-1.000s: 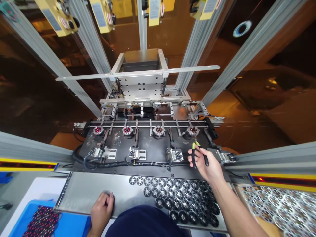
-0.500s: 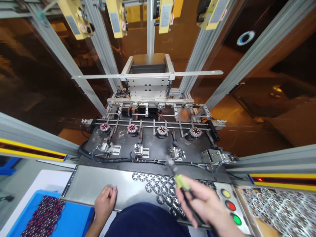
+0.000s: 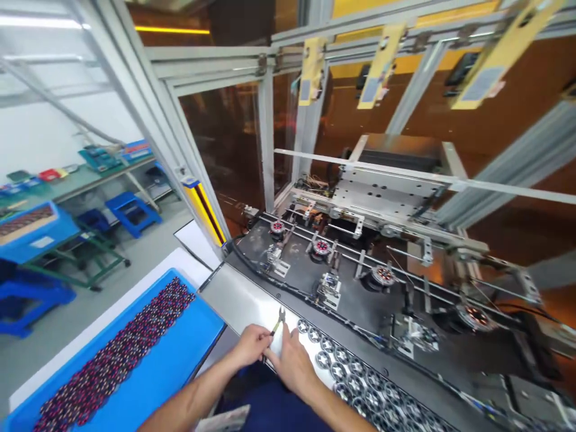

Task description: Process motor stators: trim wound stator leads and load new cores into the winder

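Metal shelf (image 3: 234, 291), blue tray (image 3: 191, 336)
On the shelf, five o'clock: black discs (image 3: 355, 384). In the tray, eight o'clock: red-flecked parts (image 3: 117, 348).

Blue tray (image 3: 180, 345), pink-speckled black parts (image 3: 120, 353), perhaps greenish plier handles (image 3: 275, 328).

"What are we holding?"
"We are pinching pliers (image 3: 281, 317) in our left hand (image 3: 252, 345); our right hand (image 3: 292, 361) is meeting it by the shelf (image 3: 243, 297)."
"And around us?"
"Wheels (image 3: 355, 383) are lying rightward on the shelf, discs (image 3: 119, 360) are covering part of the blue tray (image 3: 195, 330), and four round parts (image 3: 321, 248) are sitting along the machine."
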Demonstrator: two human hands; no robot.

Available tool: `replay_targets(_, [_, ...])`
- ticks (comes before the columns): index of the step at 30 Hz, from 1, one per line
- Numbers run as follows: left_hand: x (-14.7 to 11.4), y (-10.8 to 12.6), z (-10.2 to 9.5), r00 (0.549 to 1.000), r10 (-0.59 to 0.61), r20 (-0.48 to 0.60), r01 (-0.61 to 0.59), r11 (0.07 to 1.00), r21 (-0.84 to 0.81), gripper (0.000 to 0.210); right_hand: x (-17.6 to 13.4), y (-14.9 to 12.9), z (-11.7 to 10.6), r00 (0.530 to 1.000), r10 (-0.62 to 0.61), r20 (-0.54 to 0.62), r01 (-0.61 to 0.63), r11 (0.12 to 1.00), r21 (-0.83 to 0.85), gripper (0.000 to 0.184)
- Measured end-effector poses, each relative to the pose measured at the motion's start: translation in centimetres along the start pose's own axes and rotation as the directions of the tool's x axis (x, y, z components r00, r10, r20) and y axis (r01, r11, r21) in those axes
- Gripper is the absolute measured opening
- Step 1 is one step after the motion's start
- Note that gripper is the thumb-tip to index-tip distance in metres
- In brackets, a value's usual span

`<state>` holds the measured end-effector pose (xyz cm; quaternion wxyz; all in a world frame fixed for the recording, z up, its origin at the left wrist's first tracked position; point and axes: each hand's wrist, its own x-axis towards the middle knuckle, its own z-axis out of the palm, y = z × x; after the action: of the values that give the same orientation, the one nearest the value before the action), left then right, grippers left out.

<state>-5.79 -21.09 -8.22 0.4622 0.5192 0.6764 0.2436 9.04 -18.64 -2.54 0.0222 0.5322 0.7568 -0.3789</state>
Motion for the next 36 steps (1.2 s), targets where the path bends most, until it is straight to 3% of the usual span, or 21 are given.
replay_targets(5, [0.1,0.3,-1.0,0.993,0.09,-0.072,-0.077,0.983,0.166,0.019,-0.3,0.2,-0.2,0.998,-0.062,0.032,0.068,0.972,-0.226,0.065])
replay_targets(8, [-0.3,0.7,-1.5,0.985,0.15,-0.085,-0.119,0.949,0.291,0.012,-0.8,0.5,-2.1,0.986,-0.159,0.054,0.168,0.941,-0.295,0.051])
replay_targets(11, [-0.5,1.9,-4.0,0.97,0.231,-0.081,-0.177,0.891,0.418,0.01,-1.6,2.1,-6.6,0.958,-0.282,0.051,0.283,0.905,-0.319,0.039])
replay_targets(14, [1.3,4.6,-9.0,0.939,0.327,-0.109,-0.219,0.811,0.542,0.016,-0.5,4.8,-13.5,0.911,-0.41,-0.047,0.362,0.848,-0.388,0.036])
replay_targets(16, [4.2,7.4,-12.7,0.91,0.396,-0.125,-0.24,0.746,0.621,0.025,1.8,6.5,-18.1,0.784,-0.597,-0.167,0.425,0.714,-0.557,0.037])
replay_targets(18, [8.2,10.5,-15.6,0.878,0.468,-0.103,-0.275,0.669,0.69,0.031,5.2,7.5,-21.7,0.745,-0.642,-0.183,0.429,0.671,-0.605,0.035])
replay_targets(20, [12.5,13.2,-17.3,0.854,0.519,-0.04,-0.32,0.582,0.747,0.031,8.8,8.0,-23.6,0.736,-0.657,-0.163,0.444,0.65,-0.617,0.029])
replay_targets(23, [18.1,15.7,-17.6,0.839,0.538,0.081,-0.373,0.46,0.806,0.035,13.4,8.5,-23.9,0.724,-0.674,-0.147,0.466,0.635,-0.616,0.025])
replay_targets(26, [21.6,16.0,-16.8,0.844,0.513,0.154,-0.386,0.382,0.84,0.036,16.2,9.5,-22.9,0.728,-0.667,-0.159,0.468,0.653,-0.596,0.025])
replay_targets(36, [26.8,14.0,-16.6,0.873,0.398,0.282,-0.419,0.316,0.851,0.039,18.6,11.9,-20.9,0.788,-0.601,-0.132,0.492,0.744,-0.452,0.022])
